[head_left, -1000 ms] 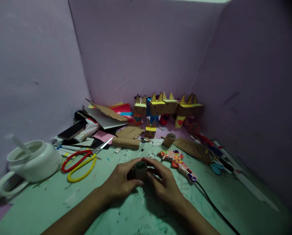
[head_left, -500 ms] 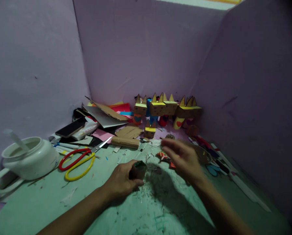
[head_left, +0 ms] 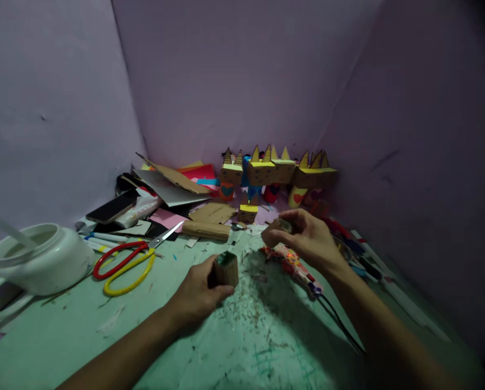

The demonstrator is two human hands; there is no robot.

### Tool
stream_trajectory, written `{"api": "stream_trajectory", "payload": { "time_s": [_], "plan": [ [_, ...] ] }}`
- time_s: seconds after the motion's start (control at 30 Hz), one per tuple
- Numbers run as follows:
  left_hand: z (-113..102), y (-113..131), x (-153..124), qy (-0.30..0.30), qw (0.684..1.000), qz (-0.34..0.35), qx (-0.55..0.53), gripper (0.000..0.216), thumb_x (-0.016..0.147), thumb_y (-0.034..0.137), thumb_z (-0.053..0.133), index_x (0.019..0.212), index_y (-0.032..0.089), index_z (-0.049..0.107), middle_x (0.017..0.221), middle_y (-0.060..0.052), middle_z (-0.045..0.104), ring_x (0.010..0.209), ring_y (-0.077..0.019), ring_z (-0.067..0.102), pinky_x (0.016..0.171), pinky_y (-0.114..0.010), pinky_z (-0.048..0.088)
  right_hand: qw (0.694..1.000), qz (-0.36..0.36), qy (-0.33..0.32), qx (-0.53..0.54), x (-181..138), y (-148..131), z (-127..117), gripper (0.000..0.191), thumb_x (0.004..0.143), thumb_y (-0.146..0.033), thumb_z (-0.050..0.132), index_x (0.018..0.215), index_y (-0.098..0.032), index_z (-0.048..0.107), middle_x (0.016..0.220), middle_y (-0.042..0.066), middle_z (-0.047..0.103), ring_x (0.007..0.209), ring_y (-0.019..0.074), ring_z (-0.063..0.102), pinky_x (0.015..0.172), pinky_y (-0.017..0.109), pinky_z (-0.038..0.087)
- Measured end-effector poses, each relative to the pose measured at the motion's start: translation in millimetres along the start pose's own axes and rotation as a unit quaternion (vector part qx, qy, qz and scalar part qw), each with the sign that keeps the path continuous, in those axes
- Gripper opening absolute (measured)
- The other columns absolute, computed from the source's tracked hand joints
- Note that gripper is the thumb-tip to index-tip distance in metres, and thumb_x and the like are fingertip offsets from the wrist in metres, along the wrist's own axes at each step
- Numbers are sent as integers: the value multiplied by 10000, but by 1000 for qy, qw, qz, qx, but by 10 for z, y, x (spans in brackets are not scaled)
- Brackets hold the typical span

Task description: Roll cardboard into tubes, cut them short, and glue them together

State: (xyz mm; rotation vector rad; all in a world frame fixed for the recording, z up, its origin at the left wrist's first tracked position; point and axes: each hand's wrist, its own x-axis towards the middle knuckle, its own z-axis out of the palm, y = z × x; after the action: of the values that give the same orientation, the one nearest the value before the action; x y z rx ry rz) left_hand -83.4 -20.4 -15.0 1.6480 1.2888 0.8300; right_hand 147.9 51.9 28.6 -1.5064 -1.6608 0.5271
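Note:
My left hand (head_left: 199, 290) is closed round a small brown cardboard block (head_left: 228, 273) with a dark green top, held upright at the table surface. Across from it, my right hand (head_left: 307, 238) pinches a small brown piece (head_left: 272, 233) with a rough dark top; its exact kind is unclear. Below the right hand lies a red-and-white patterned tool (head_left: 293, 262), which looks like a glue gun, with a black cord (head_left: 340, 319) running toward me. Its far end is partly hidden by the hand.
Red-and-yellow scissors (head_left: 130, 265) lie left, beside a white pot (head_left: 43, 265). A cardboard roll (head_left: 206, 230) sits behind my left hand. Cardboard figures (head_left: 262, 172) with pointed ears stand along the back wall, right of stacked paper and cardboard (head_left: 173, 187). Scraps litter the green table (head_left: 209, 352).
My right hand has closed on the small brown piece and lifted it off the table. The left hand still holds its block, now showing more upright. The view has shifted slightly.

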Motion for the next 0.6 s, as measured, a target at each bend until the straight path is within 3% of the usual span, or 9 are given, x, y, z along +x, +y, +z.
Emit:
{"api": "stream_trajectory", "payload": {
  "time_s": [0.1, 0.23, 0.33, 0.4, 0.47, 0.6],
  "plan": [
    [35, 22, -20, 22, 998, 16, -50, 228, 699, 300, 609, 843, 164, 495, 735, 20, 517, 682, -140, 480, 595, -265, 401, 989, -112, -70, 64, -452, -158, -48, 316, 657, -297, 746, 947, -203, 663, 854, 51, 710, 746, 207, 657, 692, 340, 527],
    [100, 44, -15, -19, 999, 24, -41, 197, 672, 223, 617, 846, 155, 552, 763, 2, 578, 711, -149, 512, 641, -280, 430, 971, -206, -90, 79, -817, -30, 200, 346, 691, -237, 716, 1030, -242, 646, 988, 63, 697, 919, 232, 643, 804, 374, 505],
    [130, 46, 0, -51, 999, 8, -2, 167, 641, 148, 600, 805, 155, 568, 727, 13, 580, 694, -146, 509, 639, -279, 424, 981, -120, -124, 88, -887, 140, 414, 652, 659, -127, 665, 1279, -207, 480, 939, 51, 687, 803, 207, 645, 732, 347, 511],
    [133, 45, 2, -49, 999, 8, 8, 151, 647, 159, 600, 792, 155, 560, 725, 14, 577, 689, -145, 510, 635, -276, 415, 983, -56, -144, 96, -897, 193, 478, 752, 631, -85, 648, 1337, -176, 404, 878, 27, 679, 735, 190, 626, 697, 324, 500],
    [131, 45, -2, -47, 998, 10, 27, 140, 653, 173, 608, 780, 157, 554, 720, 17, 571, 686, -147, 511, 628, -273, 403, 981, -35, -153, 116, -900, 193, 481, 667, 625, -95, 660, 1264, -171, 482, 880, 23, 673, 756, 192, 614, 714, 320, 484],
    [135, 43, -8, -36, 997, 24, 69, 101, 677, 175, 605, 762, 166, 552, 749, 11, 560, 716, -159, 516, 646, -280, 389, 974, -66, -146, 161, -899, 141, 433, 419, 680, -165, 675, 1091, -189, 591, 930, 28, 660, 841, 195, 597, 771, 324, 457]
  ]
}}
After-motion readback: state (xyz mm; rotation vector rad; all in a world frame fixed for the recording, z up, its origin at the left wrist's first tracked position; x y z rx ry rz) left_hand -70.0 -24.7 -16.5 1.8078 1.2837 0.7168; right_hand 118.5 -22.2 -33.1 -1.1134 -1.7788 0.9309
